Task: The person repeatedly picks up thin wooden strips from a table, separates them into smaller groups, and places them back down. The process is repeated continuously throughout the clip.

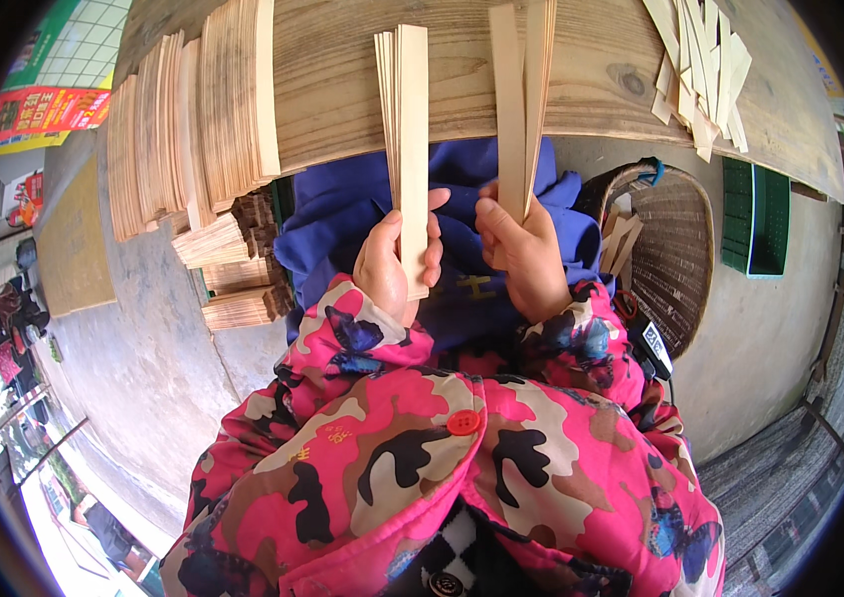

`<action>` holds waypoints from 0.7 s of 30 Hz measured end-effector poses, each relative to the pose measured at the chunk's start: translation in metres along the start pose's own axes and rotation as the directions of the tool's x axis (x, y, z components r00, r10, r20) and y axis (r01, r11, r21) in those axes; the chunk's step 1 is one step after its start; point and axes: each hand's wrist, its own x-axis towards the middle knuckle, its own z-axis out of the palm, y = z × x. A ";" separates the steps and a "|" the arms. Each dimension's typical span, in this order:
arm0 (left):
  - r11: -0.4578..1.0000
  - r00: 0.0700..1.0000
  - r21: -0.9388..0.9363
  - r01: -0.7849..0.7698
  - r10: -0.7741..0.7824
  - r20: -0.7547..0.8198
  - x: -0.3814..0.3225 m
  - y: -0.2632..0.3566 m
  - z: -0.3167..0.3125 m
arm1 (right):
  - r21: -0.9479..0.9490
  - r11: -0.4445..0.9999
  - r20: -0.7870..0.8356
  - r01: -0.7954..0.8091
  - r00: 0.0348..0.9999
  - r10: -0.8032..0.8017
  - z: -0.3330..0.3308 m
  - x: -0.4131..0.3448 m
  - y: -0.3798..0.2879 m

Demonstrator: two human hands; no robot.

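A narrow bundle of thin pale wood strips (413,149) is gripped in my left hand (386,261), its upper ends slightly fanned. My right hand (526,242) holds more wood strips (537,97), with one strip (509,112) angled apart from the others. Both bundles point away from me, their far ends over the wooden table (332,89). Beneath my hands, blue cloth (466,313) covers my lap. The lower ends of the right-hand strips are partly hidden by my fingers.
Stacked wood strips (235,97) line the table's left side, with more bundles (243,306) below. A loose pile of strips (705,67) lies at the table's right. A woven basket (672,261) holding some strips and a green plastic crate (757,216) stand on the right.
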 end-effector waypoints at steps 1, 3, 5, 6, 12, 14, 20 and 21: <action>1.000 1.000 0.014 -0.006 0.006 0.009 0.001 0.000 -0.001 | -0.017 1.000 0.025 -0.006 1.000 0.006 -0.001 0.000 0.000; 0.999 1.000 0.052 -0.008 0.008 0.008 0.001 -0.001 -0.001 | -0.015 1.000 0.051 0.011 0.999 -0.010 0.000 0.001 0.000; 1.000 1.000 0.013 -0.027 0.027 0.012 0.001 -0.004 0.001 | 0.010 1.000 0.069 0.029 0.997 -0.030 0.003 0.001 0.001; 0.999 0.999 -0.003 -0.033 0.033 0.024 0.001 -0.004 0.002 | 0.026 1.000 0.061 0.006 0.998 -0.008 0.003 0.000 0.001; 0.995 0.992 0.035 -0.094 0.091 0.082 0.001 -0.007 0.002 | -0.144 0.989 0.020 -0.019 1.000 0.022 0.010 -0.008 -0.002; 0.992 0.989 0.050 -0.120 0.115 0.091 0.001 -0.008 0.002 | -0.188 0.981 0.065 0.040 0.997 -0.028 0.014 -0.011 -0.002; 0.989 0.990 0.081 -0.125 0.119 0.073 -0.001 -0.005 0.005 | -0.194 0.978 0.059 0.077 0.996 -0.067 0.014 -0.011 0.000; 0.991 0.991 0.055 -0.122 0.119 0.057 -0.001 -0.005 0.007 | -0.143 0.985 0.032 0.093 0.996 -0.089 0.014 -0.011 0.001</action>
